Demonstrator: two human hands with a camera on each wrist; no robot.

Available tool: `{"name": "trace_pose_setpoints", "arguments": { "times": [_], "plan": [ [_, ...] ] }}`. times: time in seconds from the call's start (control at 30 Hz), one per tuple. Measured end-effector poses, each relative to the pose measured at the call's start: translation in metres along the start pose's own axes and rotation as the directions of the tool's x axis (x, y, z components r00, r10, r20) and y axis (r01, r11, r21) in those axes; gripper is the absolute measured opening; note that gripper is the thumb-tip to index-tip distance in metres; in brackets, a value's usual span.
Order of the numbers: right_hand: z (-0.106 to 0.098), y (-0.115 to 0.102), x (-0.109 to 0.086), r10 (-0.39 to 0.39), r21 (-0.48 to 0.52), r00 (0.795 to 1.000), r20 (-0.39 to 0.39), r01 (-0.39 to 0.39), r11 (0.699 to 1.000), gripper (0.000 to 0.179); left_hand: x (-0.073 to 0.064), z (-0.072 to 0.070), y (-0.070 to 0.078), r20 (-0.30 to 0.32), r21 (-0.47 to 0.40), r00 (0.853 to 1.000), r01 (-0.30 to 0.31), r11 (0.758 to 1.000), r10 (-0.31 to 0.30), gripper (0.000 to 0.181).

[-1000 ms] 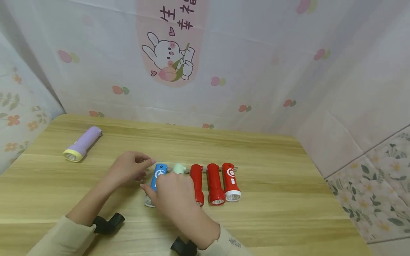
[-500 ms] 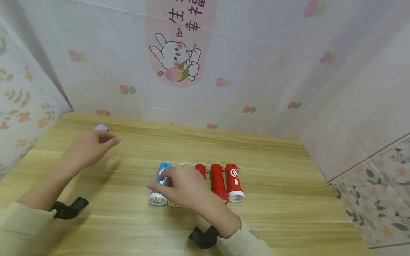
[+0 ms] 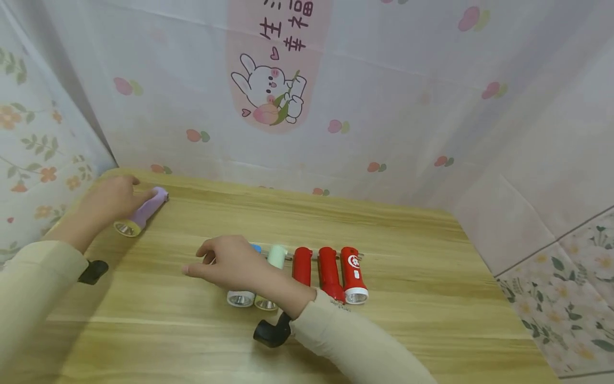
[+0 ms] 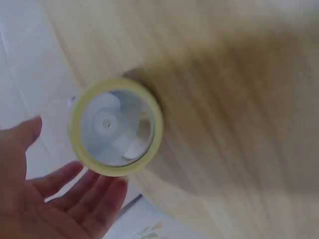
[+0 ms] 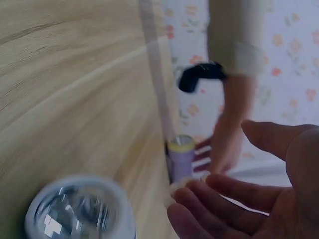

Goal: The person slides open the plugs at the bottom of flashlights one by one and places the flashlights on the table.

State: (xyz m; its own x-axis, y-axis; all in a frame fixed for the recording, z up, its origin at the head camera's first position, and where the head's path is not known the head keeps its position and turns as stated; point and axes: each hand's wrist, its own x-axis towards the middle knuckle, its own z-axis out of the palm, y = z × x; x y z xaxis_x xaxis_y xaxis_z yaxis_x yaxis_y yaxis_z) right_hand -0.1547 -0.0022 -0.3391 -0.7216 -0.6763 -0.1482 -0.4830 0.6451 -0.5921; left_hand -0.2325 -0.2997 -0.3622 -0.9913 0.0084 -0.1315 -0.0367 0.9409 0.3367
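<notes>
My left hand [image 3: 107, 200] is at the purple flashlight [image 3: 150, 207] on the far left of the table. In the left wrist view the flashlight's yellow rim [image 4: 75, 130] faces the camera; the fingers reach to its side and the thumb stands apart, not curled round it. Over the blue flashlight [image 3: 241, 299] hovers my right hand [image 3: 235, 264], loosely bent and holding nothing, hiding most of that flashlight. Beside it lie a mint-green flashlight [image 3: 277, 256], partly covered, and three red ones in a row, the rightmost red flashlight [image 3: 354, 272] having a white rim.
All this lies on a wood-grain table [image 3: 422, 298]. A patterned cloth [image 3: 384, 80] hangs along its back edge, and a floral cloth [image 3: 38, 133] borders the left side. Black wrist mounts [image 3: 272, 332] hang beneath both wrists.
My left hand has gone from beside the blue flashlight to the purple one at far left. The right hand has lifted off the row and shifted left, over the blue flashlight.
</notes>
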Motion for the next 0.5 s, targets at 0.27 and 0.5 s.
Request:
{"name": "trace_pose_setpoints", "arguments": {
  "times": [0.27,0.5],
  "plan": [
    [0.015,-0.016,0.033,0.118,0.035,0.991,0.061,-0.12,0.992,0.051,0.02,-0.007,0.003,0.054,0.147,0.998,-0.033,0.989,0.025,0.082],
    [0.025,-0.018,0.057,0.229,0.15,0.972,0.062,-0.235,0.96,0.052,0.023,-0.006,0.013,0.129,0.145,0.992,-0.034,0.989,0.015,0.059]
  ]
}}
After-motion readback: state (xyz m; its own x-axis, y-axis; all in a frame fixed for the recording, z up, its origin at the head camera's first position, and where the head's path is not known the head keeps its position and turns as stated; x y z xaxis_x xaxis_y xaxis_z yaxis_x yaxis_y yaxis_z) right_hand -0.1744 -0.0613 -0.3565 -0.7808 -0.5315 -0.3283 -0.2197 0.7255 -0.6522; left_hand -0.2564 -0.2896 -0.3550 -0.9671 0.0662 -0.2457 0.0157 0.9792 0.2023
